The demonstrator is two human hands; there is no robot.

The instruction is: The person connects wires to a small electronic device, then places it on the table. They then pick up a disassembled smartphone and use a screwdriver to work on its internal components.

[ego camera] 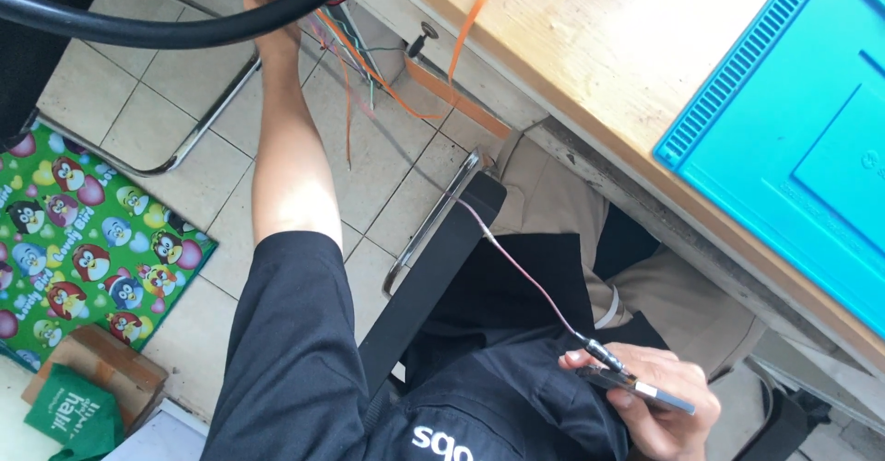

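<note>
Below the desk (pixel 590 65), the right hand (pixel 659 401) clamps fingers on a cabled metal connector (pixel 636 385) — the left hand (pixel 267 0) grips coloured wires (pixel 346 51).

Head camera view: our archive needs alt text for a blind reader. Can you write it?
A seated person's right hand holds a small flat metallic device with a thin wire plugged in, while the left hand reaches out to a bundle of coloured wires beside a wooden desk. A turquoise mat lies on the desk.
</note>
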